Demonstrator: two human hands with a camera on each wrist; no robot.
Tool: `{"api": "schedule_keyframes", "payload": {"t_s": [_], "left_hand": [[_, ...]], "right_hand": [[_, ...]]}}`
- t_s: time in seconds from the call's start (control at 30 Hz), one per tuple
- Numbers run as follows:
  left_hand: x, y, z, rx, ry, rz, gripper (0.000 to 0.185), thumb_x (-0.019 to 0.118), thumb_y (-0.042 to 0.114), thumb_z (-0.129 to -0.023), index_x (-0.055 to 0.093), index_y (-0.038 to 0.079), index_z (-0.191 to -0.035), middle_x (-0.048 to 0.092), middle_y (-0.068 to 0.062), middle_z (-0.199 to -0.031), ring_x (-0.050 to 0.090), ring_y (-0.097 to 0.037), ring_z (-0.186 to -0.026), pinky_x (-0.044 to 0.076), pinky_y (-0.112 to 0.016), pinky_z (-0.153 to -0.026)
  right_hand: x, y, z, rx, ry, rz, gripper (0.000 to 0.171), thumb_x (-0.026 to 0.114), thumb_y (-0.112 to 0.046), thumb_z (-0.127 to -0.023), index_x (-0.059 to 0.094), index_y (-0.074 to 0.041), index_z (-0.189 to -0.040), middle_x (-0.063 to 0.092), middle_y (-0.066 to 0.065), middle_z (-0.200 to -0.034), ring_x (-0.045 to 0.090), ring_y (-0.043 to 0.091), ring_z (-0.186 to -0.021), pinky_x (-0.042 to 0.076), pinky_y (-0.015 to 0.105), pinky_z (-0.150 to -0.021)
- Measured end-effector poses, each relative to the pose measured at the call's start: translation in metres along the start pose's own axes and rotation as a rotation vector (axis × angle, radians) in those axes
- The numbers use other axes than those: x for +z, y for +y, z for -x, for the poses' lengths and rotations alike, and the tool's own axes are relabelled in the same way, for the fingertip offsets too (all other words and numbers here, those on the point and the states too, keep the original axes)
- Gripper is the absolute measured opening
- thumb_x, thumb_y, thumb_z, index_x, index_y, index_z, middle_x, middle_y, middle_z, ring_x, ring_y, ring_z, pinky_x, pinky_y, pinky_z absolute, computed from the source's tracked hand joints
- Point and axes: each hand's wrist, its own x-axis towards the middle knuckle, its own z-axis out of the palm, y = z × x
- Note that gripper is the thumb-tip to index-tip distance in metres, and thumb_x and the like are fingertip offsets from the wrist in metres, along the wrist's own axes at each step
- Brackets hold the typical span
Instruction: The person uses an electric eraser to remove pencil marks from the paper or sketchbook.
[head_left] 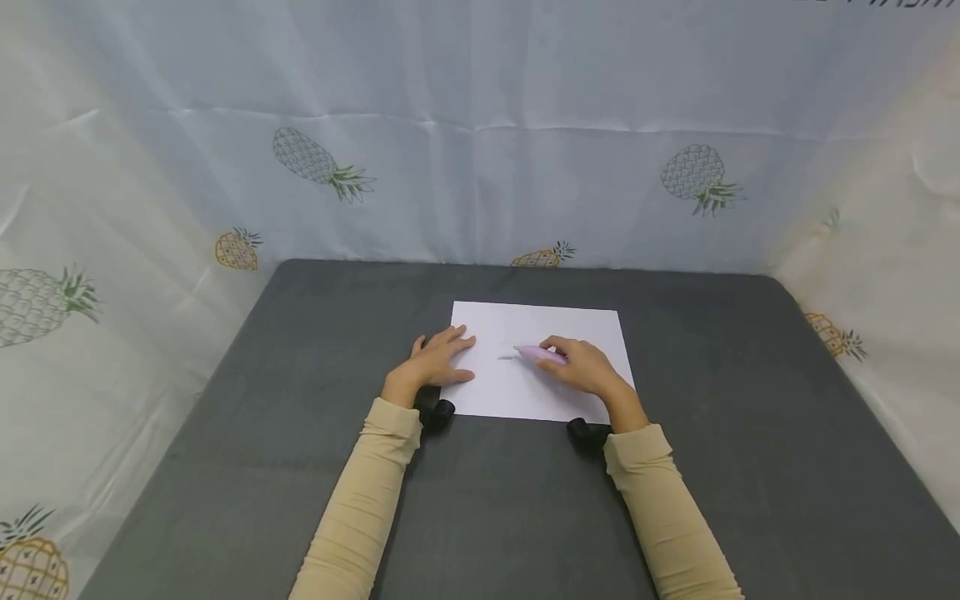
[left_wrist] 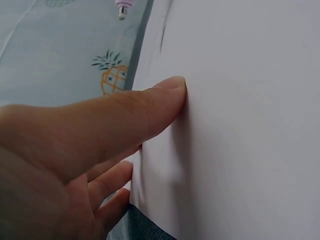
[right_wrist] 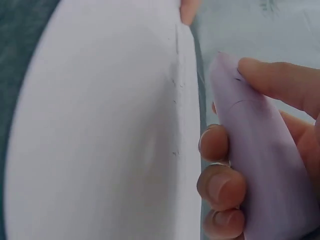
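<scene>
Left hand (head_left: 438, 360) lies flat on the paper (head_left: 525, 392); right hand (head_left: 581, 367) grips a pink pen (head_left: 538, 354).

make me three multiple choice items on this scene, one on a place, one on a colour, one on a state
1. Where does the left hand rest?
A. on the left edge of the white sheet
B. on the cloth backdrop
C. off the grey table

2. What colour is the pen?
A. green
B. pale pink-lilac
C. black

3. How is the right hand?
A. flat and holding nothing
B. fingers curled round the pen
C. raised above the backdrop

Key: 1 A, the head view shows its fingers laid on the sheet's left side; 2 B, the barrel looks pinkish lilac in the right wrist view; 3 B, fingers wrap the barrel.
</scene>
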Motion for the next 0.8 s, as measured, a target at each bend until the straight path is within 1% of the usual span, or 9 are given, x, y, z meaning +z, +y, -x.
{"api": "schedule_keyframes", "payload": {"t_s": [0.2, 0.37, 0.43, 0.57, 0.73, 0.8], "left_hand": [[0.0001, -0.0003, -0.0011, -0.003, 0.003, -0.017, 0.067, 0.060, 0.036, -0.093, 0.033, 0.018, -0.151, 0.016, -0.007, -0.165, 0.013, -0.030, -0.153, 0.003, -0.063, -0.121], [-0.0012, 0.0010, -0.0006, -0.006, 0.002, -0.016, 0.067, 0.060, 0.037, -0.093, 0.032, 0.018, -0.152, 0.015, -0.006, -0.165, 0.013, -0.029, -0.154, 0.002, -0.062, -0.121], [-0.0014, 0.0017, -0.0003, -0.007, 0.002, -0.015, 0.068, 0.060, 0.037, -0.093, 0.032, 0.018, -0.152, 0.015, -0.006, -0.165, 0.013, -0.029, -0.154, 0.002, -0.062, -0.121], [-0.0012, 0.0024, -0.0002, -0.011, 0.002, -0.014, 0.067, 0.060, 0.036, -0.093, 0.032, 0.018, -0.152, 0.015, -0.006, -0.165, 0.012, -0.029, -0.154, 0.002, -0.062, -0.121], [-0.0006, 0.0014, -0.0013, -0.019, -0.009, -0.010, 0.068, 0.060, 0.037, -0.093, 0.031, 0.019, -0.152, 0.013, -0.005, -0.165, 0.010, -0.028, -0.154, 0.001, -0.061, -0.121], [-0.0003, 0.0005, -0.0015, -0.019, -0.013, -0.013, 0.068, 0.060, 0.037, -0.093, 0.031, 0.019, -0.152, 0.014, -0.005, -0.165, 0.010, -0.027, -0.154, 0.001, -0.061, -0.121]], "right_hand": [[-0.0026, 0.0018, -0.0040, -0.023, 0.015, -0.040, 0.032, 0.064, -0.029, -0.089, 0.066, -0.008, -0.113, 0.068, 0.014, -0.090, 0.054, 0.021, -0.074, 0.038, 0.027, -0.065], [-0.0029, 0.0005, -0.0080, -0.023, -0.009, -0.034, 0.031, 0.062, -0.027, -0.089, 0.068, -0.006, -0.110, 0.068, 0.014, -0.090, 0.053, 0.019, -0.073, 0.039, 0.026, -0.065], [-0.0028, 0.0001, -0.0084, -0.016, -0.023, -0.049, 0.031, 0.060, -0.026, -0.090, 0.067, -0.004, -0.111, 0.068, 0.015, -0.090, 0.054, 0.019, -0.071, 0.040, 0.026, -0.063], [-0.0028, -0.0007, -0.0069, -0.009, -0.059, -0.097, 0.034, 0.055, -0.025, -0.093, 0.063, -0.001, -0.116, 0.065, 0.015, -0.089, 0.053, 0.018, -0.067, 0.040, 0.025, -0.058], [0.0003, 0.0015, -0.0033, 0.046, -0.132, -0.162, 0.030, 0.050, -0.022, -0.097, 0.053, -0.002, -0.119, 0.061, 0.012, -0.081, 0.051, 0.014, -0.058, 0.041, 0.024, -0.054], [0.0026, 0.0017, -0.0027, 0.067, -0.140, -0.161, 0.029, 0.050, -0.020, -0.097, 0.052, -0.003, -0.120, 0.062, 0.010, -0.078, 0.050, 0.013, -0.055, 0.041, 0.024, -0.053]]}}
